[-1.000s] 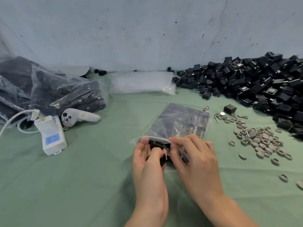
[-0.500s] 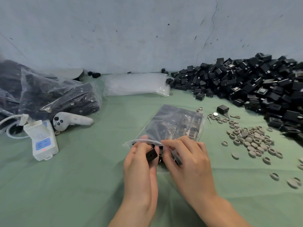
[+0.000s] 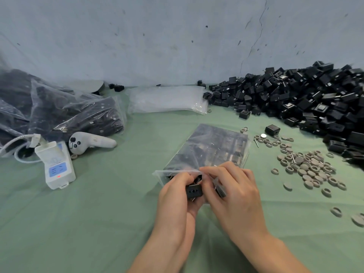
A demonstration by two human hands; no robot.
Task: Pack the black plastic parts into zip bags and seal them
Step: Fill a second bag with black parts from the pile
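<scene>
A square black part (image 3: 194,191) is gripped in the curled fingers of the left hand (image 3: 174,196), right at the open mouth of the zip bag (image 3: 212,146). The bag's lip is pinched by the curled right hand (image 3: 236,196). The bag, filled with black parts, is laid flat on the green cloth (image 3: 98,223). Farther right, a pile of black parts (image 3: 305,99) is heaped against the wall (image 3: 177,46).

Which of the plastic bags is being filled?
The part-filled zip bag in the middle: the right hand pinches its open mouth, the left hand holds a black part there. The full bags left and empty stack lie untouched.
</scene>
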